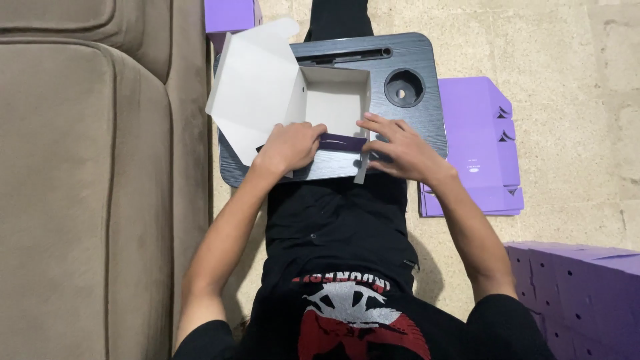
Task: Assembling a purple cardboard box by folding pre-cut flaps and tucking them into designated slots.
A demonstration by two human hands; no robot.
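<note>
Seen from above, a large beige sofa [87, 187] fills the whole nine o'clock side of the view, and pale speckled floor [567, 80] covers the three o'clock side. A person in black clothes sits between them with a dark wood-grain lap tray [427, 120] across the legs, its tabletop toward twelve o'clock, with a round cup hole [404, 87] near its one o'clock corner. At five o'clock stands a stack of folded purple boxes [587, 293]; at three o'clock, just beside the tray, lies a pile of flat purple box blanks [477, 140]. On the tabletop sits a half-folded cardboard box [337, 100], white inside and purple outside, its lid flap spread open toward ten o'clock. The left hand [290, 145] is closed over the box's near wall, fingers curled onto the purple flap. The right hand [400, 148] lies with fingers spread apart, fingertips pressing the same wall from the three o'clock side.
</note>
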